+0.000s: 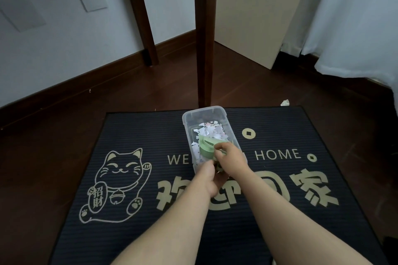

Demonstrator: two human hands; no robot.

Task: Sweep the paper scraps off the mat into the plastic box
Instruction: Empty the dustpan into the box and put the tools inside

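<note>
A clear plastic box (204, 114) stands on the dark welcome mat (150, 211), near its far edge. White and pinkish paper scraps (210, 130) lie heaped inside it. My right hand (231, 157) grips a small green dustpan (207, 146), tipped over the near end of the box. My left hand (212, 180) sits just below it at the box's near end, fingers curled around something I cannot make out.
A dark wooden table leg (204, 49) rises just beyond the box, a second leg (140, 17) further back left. One crumpled paper scrap (284, 103) lies on the wood floor past the mat's far right corner. White curtain (355, 17) hangs at right.
</note>
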